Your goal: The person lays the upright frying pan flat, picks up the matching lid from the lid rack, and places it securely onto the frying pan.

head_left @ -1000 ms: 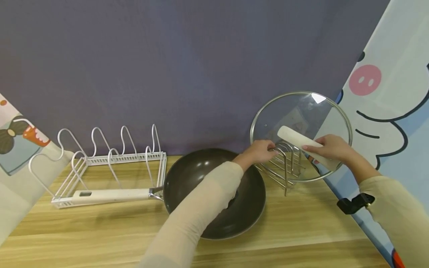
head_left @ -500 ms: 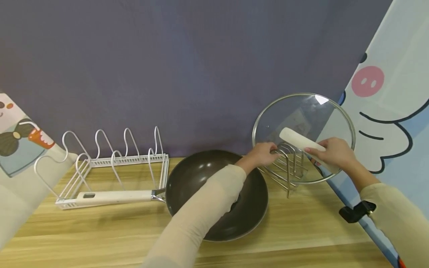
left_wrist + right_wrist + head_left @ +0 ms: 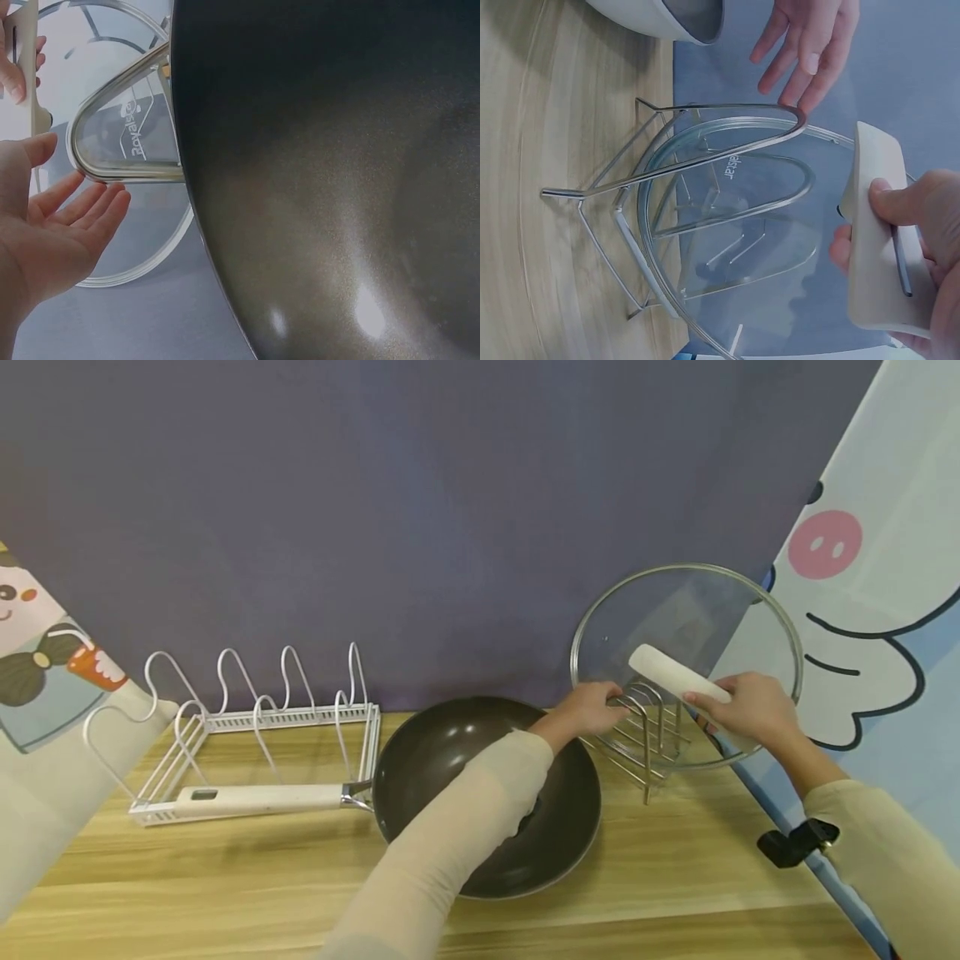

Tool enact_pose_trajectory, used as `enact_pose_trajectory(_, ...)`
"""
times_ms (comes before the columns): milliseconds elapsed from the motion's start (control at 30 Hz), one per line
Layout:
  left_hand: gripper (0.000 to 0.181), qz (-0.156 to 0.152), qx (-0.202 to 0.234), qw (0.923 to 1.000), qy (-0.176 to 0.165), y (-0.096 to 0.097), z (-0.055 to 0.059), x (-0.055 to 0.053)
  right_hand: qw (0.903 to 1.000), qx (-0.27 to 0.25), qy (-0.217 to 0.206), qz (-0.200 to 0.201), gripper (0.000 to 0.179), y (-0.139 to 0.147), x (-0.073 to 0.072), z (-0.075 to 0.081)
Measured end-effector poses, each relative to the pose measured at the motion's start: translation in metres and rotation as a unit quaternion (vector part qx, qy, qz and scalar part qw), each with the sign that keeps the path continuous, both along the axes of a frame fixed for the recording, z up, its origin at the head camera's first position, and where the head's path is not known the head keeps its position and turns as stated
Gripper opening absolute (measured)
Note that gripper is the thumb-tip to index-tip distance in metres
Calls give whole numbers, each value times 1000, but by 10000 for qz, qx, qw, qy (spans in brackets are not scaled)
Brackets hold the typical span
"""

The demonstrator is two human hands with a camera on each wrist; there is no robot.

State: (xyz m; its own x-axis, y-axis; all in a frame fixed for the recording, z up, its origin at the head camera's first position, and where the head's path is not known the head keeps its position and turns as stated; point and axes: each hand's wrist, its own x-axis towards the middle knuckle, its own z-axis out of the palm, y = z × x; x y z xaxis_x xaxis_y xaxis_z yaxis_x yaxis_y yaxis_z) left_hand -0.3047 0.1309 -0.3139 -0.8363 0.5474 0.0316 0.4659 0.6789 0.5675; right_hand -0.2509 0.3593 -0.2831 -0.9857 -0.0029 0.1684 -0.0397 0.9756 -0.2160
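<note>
With my right hand [image 3: 753, 708] I grip the long white handle [image 3: 885, 247] of a large glass pan lid [image 3: 675, 602] with a metal rim. The lid stands upright, its lower edge down among the loops of a small metal wire rack [image 3: 647, 752]. My left hand [image 3: 587, 708] reaches across the wok [image 3: 427, 752]. In the left wrist view its fingers [image 3: 97, 206] are loosely extended, fingertips right at the rack's nearest loop. The right wrist view has the lid's rim running between the loops, and the handle facing my right palm.
A white wire rack [image 3: 258, 714] with several curved dividers stands at the left. The wok's cream handle [image 3: 255, 800] points left across that rack's front edge. Behind the wooden table [image 3: 660, 877] rises a dark grey backdrop [image 3: 450, 527]; a cartoon-printed sheet [image 3: 885, 610] borders the right side.
The lid has tilted slightly, and its bright reflection at the top has gone. Both hands stay nearly in place. The whole scene has shifted a little to the right in the head view.
</note>
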Motion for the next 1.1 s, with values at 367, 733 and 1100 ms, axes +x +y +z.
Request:
enact_pose_trajectory(367,47,-1,-537,9972,514,-5,-1,5,9998,13,154,-113,71,1,8,8)
enact_pose_trajectory(733,37,245,-285,9976,574,-20,-1,1,9983,7,472,-354,75,2,17,20)
enact_pose_trajectory(1100,32,489,-422,9967,498,-37,6,6,9977,-36,553,-394,74,7,22,27)
